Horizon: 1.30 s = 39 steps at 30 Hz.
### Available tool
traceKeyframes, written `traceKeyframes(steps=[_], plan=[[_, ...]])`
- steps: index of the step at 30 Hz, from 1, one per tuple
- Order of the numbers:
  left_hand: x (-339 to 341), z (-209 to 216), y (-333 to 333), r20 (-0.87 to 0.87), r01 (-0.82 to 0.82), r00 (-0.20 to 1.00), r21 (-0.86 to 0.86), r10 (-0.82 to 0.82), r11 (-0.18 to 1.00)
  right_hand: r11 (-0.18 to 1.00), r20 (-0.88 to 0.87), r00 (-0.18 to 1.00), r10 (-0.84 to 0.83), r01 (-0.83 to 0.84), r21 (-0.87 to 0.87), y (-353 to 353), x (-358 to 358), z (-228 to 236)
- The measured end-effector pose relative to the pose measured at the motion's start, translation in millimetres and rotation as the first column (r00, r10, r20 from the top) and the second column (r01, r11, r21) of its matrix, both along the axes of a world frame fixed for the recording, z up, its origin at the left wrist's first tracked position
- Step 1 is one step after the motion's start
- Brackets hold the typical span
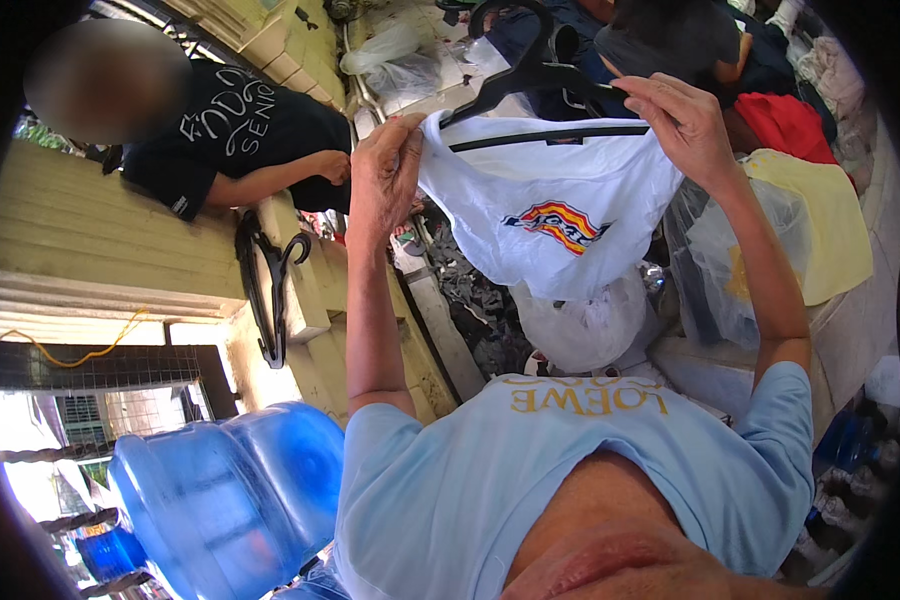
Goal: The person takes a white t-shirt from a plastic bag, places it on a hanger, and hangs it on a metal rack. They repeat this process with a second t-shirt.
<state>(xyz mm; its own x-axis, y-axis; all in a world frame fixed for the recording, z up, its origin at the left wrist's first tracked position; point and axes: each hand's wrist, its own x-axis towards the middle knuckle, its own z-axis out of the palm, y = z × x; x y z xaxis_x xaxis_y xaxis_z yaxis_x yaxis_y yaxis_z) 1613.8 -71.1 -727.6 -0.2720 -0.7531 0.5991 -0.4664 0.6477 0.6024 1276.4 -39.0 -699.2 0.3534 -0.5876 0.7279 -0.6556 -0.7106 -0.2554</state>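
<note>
A white T-shirt [510, 215] with a red, yellow and black print on its front hangs stretched between my raised hands. A black plastic hanger [525, 80] sits inside its neckline, hook pointing away from me. My left hand [385, 170] is closed on the shirt's left shoulder, over that end of the hanger. At the opposite shoulder, my right hand [682, 125] pinches the cloth at the hanger's other end, thumb and fingers together. The lower part of the shirt drops away from view below the print.
Black hangers [270, 280] hang on the ledge at left, near a person in a black shirt [260, 130]. Large blue water jugs [225, 490] stand lower left. A yellow cloth [815, 220] and clear plastic bag [750, 240] lie at right. Another person [670, 40] sits at the far right.
</note>
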Motion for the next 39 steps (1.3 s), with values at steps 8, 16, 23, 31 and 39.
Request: traceKeyframes(steps=[8, 16, 23, 31, 39], plan=[[-27.0, -2.4, -0.5, 0.175, -0.028, 0.982, -0.266, 0.077, 0.964, 0.998, 0.006, 0.998, -0.062, 0.063, -0.017, 7.1, -7.4, 6.5], [-78.7, 12.1, 22.6, 0.225, -0.055, 0.965, -0.323, 0.133, 0.945, 0.996, 0.034, 0.997, -0.072, 0.073, -0.043, 24.8, -30.8, 1.5], [-103.6, -2.4, 1.8, 0.181, -0.205, 0.907, -0.599, 0.381, 0.774, 0.995, -0.057, 0.998, -0.012, 0.018, 0.097, 47.3, -51.3, 29.5], [-130.9, 22.6, 12.6, 0.176, -0.147, 0.924, -0.658, 0.341, 0.738, 0.996, 0.064, 0.997, -0.052, 0.047, 0.074, 71.4, -109.1, 15.0], [-129.6, 44.2, 6.0, 0.142, -0.084, 0.956, -0.706, 0.256, 0.704, 0.982, 0.068, 0.993, -0.098, 0.107, -0.155, 73.5, -90.6, 26.7]])
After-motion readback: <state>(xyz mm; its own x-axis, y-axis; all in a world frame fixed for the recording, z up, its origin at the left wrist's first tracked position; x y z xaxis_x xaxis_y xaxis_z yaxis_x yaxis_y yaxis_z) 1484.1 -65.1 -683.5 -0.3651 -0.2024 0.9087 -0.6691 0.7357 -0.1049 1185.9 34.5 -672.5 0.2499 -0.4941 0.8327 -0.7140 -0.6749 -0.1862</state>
